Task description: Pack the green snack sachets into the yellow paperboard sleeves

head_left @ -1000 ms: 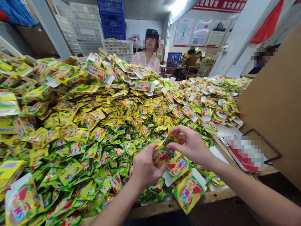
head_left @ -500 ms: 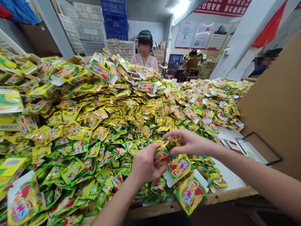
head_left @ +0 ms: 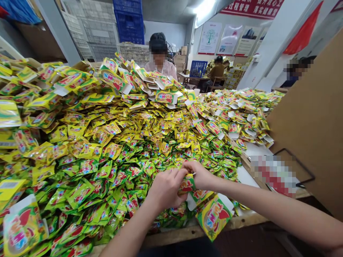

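My left hand [head_left: 165,187] is wrapped round a small printed candy carton [head_left: 187,184], yellow and green with bright lettering. At its upper end, the curled fingers of my right hand [head_left: 200,175] press on the carton beside a white flap; whether they also hold a sachet is hidden. Just below my hands lies one flat carton [head_left: 214,218] on the table edge, its corner jutting over. Another carton [head_left: 199,196] is partly covered by my right wrist. Green sachets [head_left: 83,192] spread around and left of my hands, with yellow sachets [head_left: 115,148] behind them.
Cartons are heaped at the back [head_left: 114,78] and right [head_left: 233,114]. A cardboard sheet [head_left: 308,117] stands at right, near a black wire frame [head_left: 308,166]. The wooden table edge [head_left: 184,235] runs in front. A person [head_left: 160,69] sits across the heap.
My right hand has closed in on the upper end of the carton, its fingers curling in. Both hands have come together. The view has shifted slightly.
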A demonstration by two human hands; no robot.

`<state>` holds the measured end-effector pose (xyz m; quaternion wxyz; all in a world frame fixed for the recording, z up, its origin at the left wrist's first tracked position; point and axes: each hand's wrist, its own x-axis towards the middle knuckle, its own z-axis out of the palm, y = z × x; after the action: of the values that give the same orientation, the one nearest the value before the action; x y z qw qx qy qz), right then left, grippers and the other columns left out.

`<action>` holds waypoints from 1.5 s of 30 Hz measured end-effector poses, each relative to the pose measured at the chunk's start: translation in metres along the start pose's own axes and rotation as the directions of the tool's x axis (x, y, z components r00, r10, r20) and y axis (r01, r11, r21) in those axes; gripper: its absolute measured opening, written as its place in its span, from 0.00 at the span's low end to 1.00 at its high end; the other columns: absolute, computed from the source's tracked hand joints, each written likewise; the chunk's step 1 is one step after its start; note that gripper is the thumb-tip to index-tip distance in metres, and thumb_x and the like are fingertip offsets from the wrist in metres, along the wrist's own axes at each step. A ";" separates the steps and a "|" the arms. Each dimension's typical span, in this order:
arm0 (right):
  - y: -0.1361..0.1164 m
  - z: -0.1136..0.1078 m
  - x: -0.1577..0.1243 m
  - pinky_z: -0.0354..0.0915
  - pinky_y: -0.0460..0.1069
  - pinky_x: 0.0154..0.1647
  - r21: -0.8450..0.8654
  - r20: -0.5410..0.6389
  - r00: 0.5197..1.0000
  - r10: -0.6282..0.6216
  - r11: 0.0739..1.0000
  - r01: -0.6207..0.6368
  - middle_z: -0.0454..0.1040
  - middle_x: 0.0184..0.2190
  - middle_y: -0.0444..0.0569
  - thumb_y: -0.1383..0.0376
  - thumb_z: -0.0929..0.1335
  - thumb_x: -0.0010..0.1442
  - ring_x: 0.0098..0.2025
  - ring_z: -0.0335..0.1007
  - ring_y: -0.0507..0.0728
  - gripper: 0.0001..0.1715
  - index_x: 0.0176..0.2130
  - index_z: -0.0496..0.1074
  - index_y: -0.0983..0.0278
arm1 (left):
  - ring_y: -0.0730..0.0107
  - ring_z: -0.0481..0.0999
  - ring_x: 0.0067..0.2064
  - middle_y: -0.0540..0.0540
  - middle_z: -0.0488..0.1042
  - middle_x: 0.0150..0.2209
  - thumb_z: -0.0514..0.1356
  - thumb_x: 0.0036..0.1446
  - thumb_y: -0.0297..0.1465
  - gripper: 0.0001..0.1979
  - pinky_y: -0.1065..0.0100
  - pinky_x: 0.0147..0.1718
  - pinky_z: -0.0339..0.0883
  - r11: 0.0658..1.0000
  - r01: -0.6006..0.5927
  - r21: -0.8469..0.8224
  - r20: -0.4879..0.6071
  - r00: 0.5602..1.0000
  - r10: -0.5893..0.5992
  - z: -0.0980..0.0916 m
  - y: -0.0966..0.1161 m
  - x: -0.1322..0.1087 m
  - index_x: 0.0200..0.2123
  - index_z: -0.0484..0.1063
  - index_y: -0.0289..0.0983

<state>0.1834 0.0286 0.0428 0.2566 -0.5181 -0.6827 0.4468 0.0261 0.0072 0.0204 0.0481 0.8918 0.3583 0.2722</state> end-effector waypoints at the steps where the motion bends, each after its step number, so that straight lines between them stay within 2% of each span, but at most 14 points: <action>1: 0.000 -0.001 0.000 0.53 0.43 0.23 0.011 0.017 1.000 0.000 1.000 -0.001 0.61 0.16 0.37 0.73 0.69 0.33 0.23 0.55 0.47 0.10 0.17 0.62 0.65 | 0.57 0.77 0.35 0.44 0.76 0.37 0.61 0.42 0.32 0.21 0.62 0.32 0.71 1.000 0.005 -0.020 -0.006 1.000 -0.005 -0.001 0.000 0.001 0.43 0.65 0.39; 6: -0.016 -0.027 -0.012 0.58 0.44 0.24 0.236 0.085 0.989 0.119 0.962 -0.136 0.69 0.20 0.40 0.66 0.73 0.37 0.22 0.61 0.48 0.12 0.24 0.68 0.66 | 0.57 0.75 0.43 0.41 0.73 0.43 0.63 0.48 0.43 0.26 0.58 0.42 0.69 0.895 0.172 -0.411 -0.136 0.960 -0.246 -0.013 -0.005 0.003 0.48 0.62 0.38; 9: -0.026 -0.040 -0.024 0.59 0.43 0.22 0.344 0.106 0.976 0.189 0.914 -0.215 0.69 0.20 0.40 0.62 0.75 0.35 0.21 0.61 0.47 0.17 0.24 0.68 0.66 | 0.61 0.73 0.48 0.41 0.70 0.49 0.56 0.57 0.40 0.21 0.60 0.46 0.68 0.697 0.266 -0.666 -0.002 0.933 -0.359 -0.017 -0.004 0.003 0.52 0.59 0.40; 11: -0.028 -0.041 -0.029 0.58 0.43 0.21 0.375 0.074 0.977 0.201 0.902 -0.214 0.68 0.19 0.39 0.62 0.76 0.33 0.21 0.60 0.47 0.18 0.22 0.67 0.65 | 0.61 0.73 0.48 0.39 0.67 0.52 0.58 0.56 0.40 0.25 0.62 0.44 0.69 0.533 0.284 -0.797 0.068 0.919 -0.389 -0.017 -0.001 0.003 0.54 0.54 0.40; 15: -0.017 -0.025 -0.027 0.51 0.43 0.17 0.413 0.014 0.975 0.224 0.886 -0.209 0.61 0.14 0.36 0.64 0.78 0.28 0.17 0.52 0.45 0.24 0.17 0.60 0.64 | 0.71 0.73 0.28 0.46 0.71 0.37 0.57 0.55 0.45 0.25 0.71 0.23 0.68 0.312 0.383 -0.870 0.249 0.886 -0.392 -0.014 0.006 0.001 0.51 0.54 0.40; 17: -0.008 -0.015 -0.023 0.46 0.42 0.17 0.402 -0.035 0.981 0.190 0.902 -0.160 0.55 0.13 0.34 0.64 0.78 0.27 0.17 0.47 0.44 0.29 0.15 0.54 0.63 | 0.76 0.67 0.21 0.52 0.68 0.29 0.55 0.57 0.46 0.21 0.73 0.18 0.63 0.342 0.406 -0.847 0.272 0.885 -0.377 -0.012 0.008 0.000 0.47 0.55 0.41; 21: 0.005 -0.009 -0.020 0.45 0.42 0.18 0.351 -0.115 0.986 0.117 0.934 -0.070 0.50 0.13 0.33 0.63 0.78 0.27 0.19 0.44 0.44 0.31 0.14 0.50 0.62 | 0.77 0.64 0.20 0.52 0.65 0.27 0.51 0.60 0.43 0.14 0.74 0.16 0.61 0.441 0.418 -0.795 0.226 0.877 -0.424 -0.007 0.009 0.000 0.43 0.57 0.41; 26: 0.012 -0.026 -0.034 0.60 0.45 0.26 0.450 0.108 0.982 0.155 0.873 -0.187 0.67 0.21 0.39 0.63 0.74 0.38 0.23 0.60 0.48 0.15 0.26 0.66 0.64 | 0.76 0.65 0.21 0.54 0.61 0.26 0.50 0.60 0.41 0.11 0.74 0.16 0.63 0.284 0.471 -0.835 0.322 0.837 -0.442 -0.006 0.007 0.004 0.41 0.56 0.41; 28: 0.015 -0.030 -0.041 0.60 0.45 0.26 0.444 0.105 0.982 0.155 0.876 -0.186 0.67 0.22 0.40 0.63 0.72 0.41 0.24 0.61 0.49 0.12 0.27 0.68 0.64 | 0.75 0.65 0.22 0.54 0.61 0.26 0.49 0.60 0.39 0.11 0.74 0.17 0.64 0.250 0.467 -0.848 0.344 0.845 -0.409 -0.005 0.006 0.005 0.43 0.55 0.42; 31: 0.015 -0.024 -0.050 0.58 0.44 0.24 0.423 0.010 0.989 0.148 0.895 -0.139 0.64 0.19 0.39 0.63 0.71 0.42 0.22 0.59 0.48 0.11 0.22 0.65 0.64 | 0.76 0.64 0.22 0.53 0.62 0.28 0.48 0.58 0.36 0.11 0.74 0.16 0.63 0.281 0.412 -0.867 0.250 0.846 -0.470 0.002 0.007 0.007 0.44 0.56 0.41; 34: 0.012 -0.012 -0.058 0.58 0.43 0.22 0.429 -0.046 0.990 0.130 0.898 -0.098 0.62 0.18 0.38 0.64 0.72 0.42 0.21 0.59 0.48 0.11 0.22 0.65 0.64 | 0.76 0.62 0.22 0.52 0.62 0.29 0.47 0.55 0.32 0.07 0.75 0.17 0.60 0.388 0.393 -0.834 0.102 0.800 -0.591 0.011 0.005 0.010 0.37 0.59 0.39; 37: 0.011 -0.003 -0.063 0.65 0.45 0.28 0.562 0.048 0.995 0.090 0.821 -0.101 0.70 0.23 0.41 0.62 0.74 0.40 0.28 0.69 0.52 0.18 0.32 0.69 0.64 | 0.74 0.64 0.26 0.51 0.63 0.29 0.47 0.54 0.29 0.05 0.73 0.23 0.62 0.488 0.393 -0.780 -0.010 0.771 -0.636 0.017 0.003 0.012 0.34 0.60 0.38; 40: 0.018 -0.002 -0.062 0.68 0.47 0.28 0.627 0.070 0.987 0.144 0.764 -0.155 0.74 0.26 0.44 0.55 0.76 0.40 0.28 0.73 0.53 0.29 0.39 0.68 0.64 | 0.71 0.66 0.30 0.50 0.64 0.29 0.48 0.56 0.30 0.06 0.71 0.28 0.64 0.555 0.376 -0.742 -0.025 0.812 -0.584 0.017 0.003 0.011 0.35 0.62 0.38; 45: 0.028 -0.022 -0.058 0.62 0.43 0.16 0.500 0.114 0.961 0.253 0.821 -0.275 0.72 0.18 0.43 0.52 0.75 0.42 0.15 0.66 0.49 0.25 0.33 0.72 0.68 | 0.73 0.69 0.28 0.50 0.68 0.32 0.48 0.61 0.36 0.16 0.71 0.27 0.67 0.465 0.391 -0.794 0.253 0.909 -0.330 0.014 0.013 0.008 0.50 0.60 0.39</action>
<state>0.2341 -0.0160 0.0352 0.3057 -0.5110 -0.4666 0.6540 0.0461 0.0046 0.0158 0.5310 0.6732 0.3644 0.3634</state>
